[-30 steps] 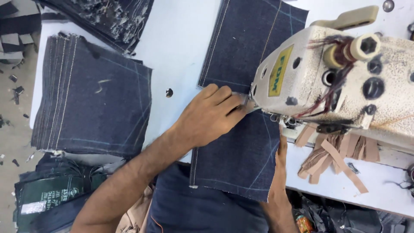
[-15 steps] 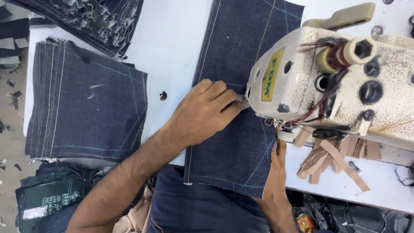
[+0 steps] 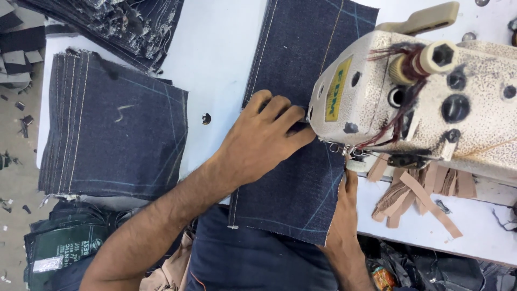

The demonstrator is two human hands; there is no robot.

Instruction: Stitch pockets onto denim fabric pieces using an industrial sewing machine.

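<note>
Surface: white table (image 3: pixel 221 64), sewing machine (image 3: pixel 420 102) on it.
Left hand (image 3: pixel 264 143): flat, fingers spread, pressing denim panel (image 3: pixel 291 178) beside machine.
Right hand (image 3: pixel 344 210): under machine, pinching the panel's edge.
Progress: panel partway under machine; denim stack (image 3: pixel 113 129) lies well left of machine.

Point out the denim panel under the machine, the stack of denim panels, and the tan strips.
denim panel (image 3: pixel 293 183), head view, bare fabric below the left hand.
stack of denim panels (image 3: pixel 113 134), head view, middle of the top piece.
tan strips (image 3: pixel 425 194), head view, long strip lying diagonally.

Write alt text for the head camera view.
A person's left hand presses a dark denim panel flat beside a cream sewing machine, while the right hand grips the panel's near edge. A stack of denim pieces lies to the left on the white table.
</note>
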